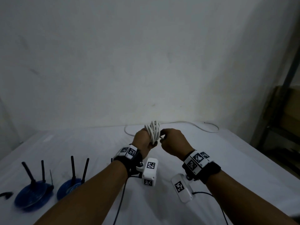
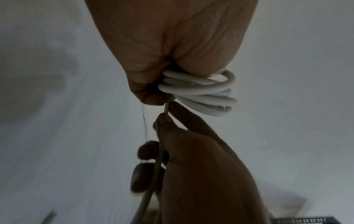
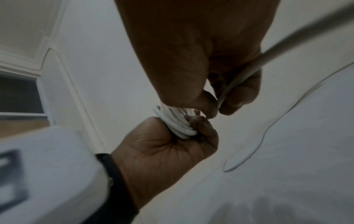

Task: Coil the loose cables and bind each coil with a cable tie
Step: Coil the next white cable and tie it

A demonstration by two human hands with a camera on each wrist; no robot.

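White table (image 1: 211, 159) under my fingers, slack white cable (image 1: 186, 123) trailing beyond them, coil (image 1: 153, 129) clamped in my curled left hand (image 1: 142, 141), right hand (image 1: 172, 142) pinching the feed just beside it: keep tension, lay next loop flat.

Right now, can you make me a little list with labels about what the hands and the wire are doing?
left hand: grip closed around a bundle of white cable loops
right hand: pinches the loose strand of the same cable beside the bundle
loose cable: the uncoiled part trails across the white table behind the hands
cable tie on bundle: none visible
also on table: two blue coils near the left forearm, each with black sticks standing from it
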